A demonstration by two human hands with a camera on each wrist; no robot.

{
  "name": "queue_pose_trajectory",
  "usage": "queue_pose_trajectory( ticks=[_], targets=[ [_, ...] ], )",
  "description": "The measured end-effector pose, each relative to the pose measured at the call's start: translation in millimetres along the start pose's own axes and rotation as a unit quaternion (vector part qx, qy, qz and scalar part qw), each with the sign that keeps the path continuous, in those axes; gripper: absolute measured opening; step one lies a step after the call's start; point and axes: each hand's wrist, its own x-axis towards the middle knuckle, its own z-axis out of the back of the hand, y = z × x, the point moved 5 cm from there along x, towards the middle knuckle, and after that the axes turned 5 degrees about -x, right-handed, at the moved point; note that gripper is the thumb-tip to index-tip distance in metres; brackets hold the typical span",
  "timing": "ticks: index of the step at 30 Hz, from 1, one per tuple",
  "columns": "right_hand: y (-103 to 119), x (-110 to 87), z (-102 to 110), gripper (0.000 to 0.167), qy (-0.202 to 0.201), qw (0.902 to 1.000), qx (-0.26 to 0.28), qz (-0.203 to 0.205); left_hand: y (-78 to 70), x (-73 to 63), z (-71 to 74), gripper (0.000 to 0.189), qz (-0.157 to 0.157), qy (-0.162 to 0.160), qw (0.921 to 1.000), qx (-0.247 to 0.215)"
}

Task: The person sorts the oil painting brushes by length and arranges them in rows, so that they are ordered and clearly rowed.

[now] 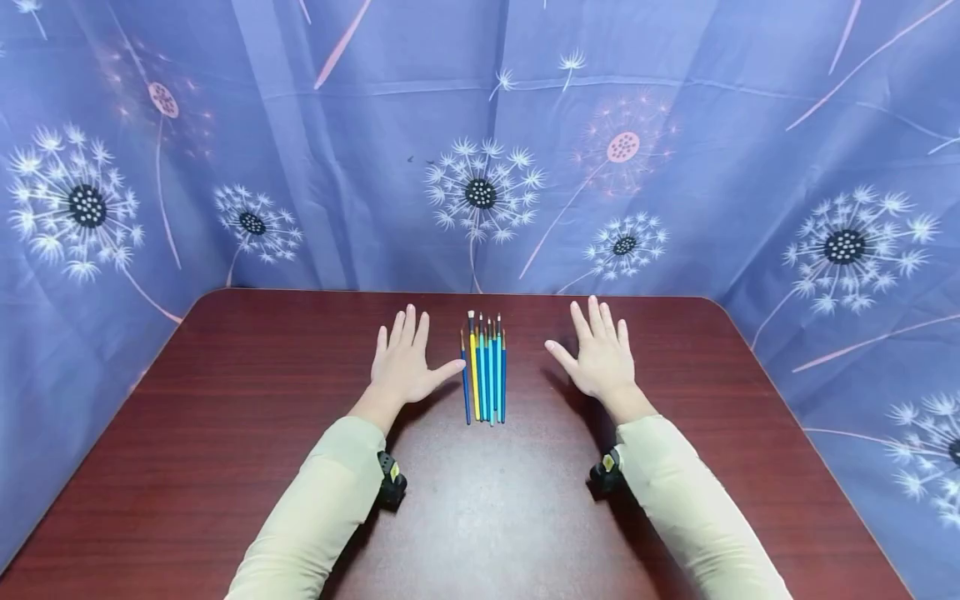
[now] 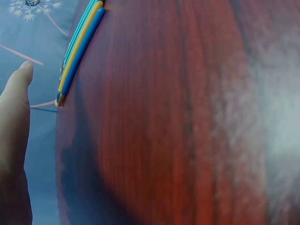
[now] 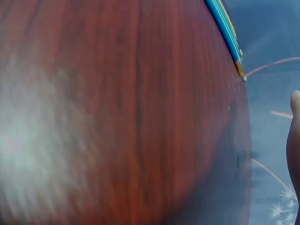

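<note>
Several slim paintbrushes [image 1: 492, 375] lie side by side on the table, bristles pointing away from me. Most handles are teal or blue; a yellow paintbrush [image 1: 475, 379] lies toward the left, with a dark blue paintbrush [image 1: 466, 387] at the left end. My left hand [image 1: 408, 358] is spread flat just left of them, its thumb tip overlapping the dark blue one in the head view. To their right my right hand [image 1: 597, 358] is spread too, apart from the brushes and holding nothing. Both wrist views catch only a thumb [image 2: 16, 117] and part of the brush row [image 3: 227, 30].
A dark red wood-grain table [image 1: 247, 417] with rounded far corners carries the brushes. Around its back and sides hangs a blue curtain [image 1: 375, 167] with dandelion prints. Small black cameras sit at the left wrist [image 1: 391, 482] and right wrist [image 1: 606, 473].
</note>
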Motion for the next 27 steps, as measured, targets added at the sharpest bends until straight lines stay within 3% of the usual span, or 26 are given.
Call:
queue_pose_trajectory(
  ticks=[5, 10, 15, 19, 23, 27],
  targets=[
    [11.3, -1.0, -6.4, 0.087, 0.009, 0.9999, 0.01, 0.006, -2.6, 0.0, -4.9, 0.108, 0.001, 0.007, 0.9999, -0.008],
    [23.3, 0.7, -10.2, 0.086, 0.004, 0.9993, 0.037, 0.01, -6.0, -0.3, -7.1, 0.107, 0.005, 0.017, 0.9988, -0.045],
    [35.0, 0.8, -10.2, 0.077, 0.011, 0.9946, 0.102, 0.011, -9.1, 0.0, -8.8, 0.103, 0.013, 0.032, 0.9959, -0.084],
    [40.1, 1.0, -9.0, 0.069, 0.013, 0.9868, 0.162, 0.002, -13.6, 0.6, -9.8, 0.098, 0.017, 0.038, 0.9929, -0.112],
    [45.7, 1.2, -7.2, 0.064, 0.019, 0.9762, 0.216, -0.004, -18.7, 0.9, -9.7, 0.09, 0.017, 0.021, 0.9887, -0.147],
    [52.3, -1.0, -5.4, 0.053, 0.02, 0.9637, 0.266, -0.017, -23.4, -1.0, -11.6, 0.079, 0.024, 0.006, 0.9777, -0.209]
  ],
)
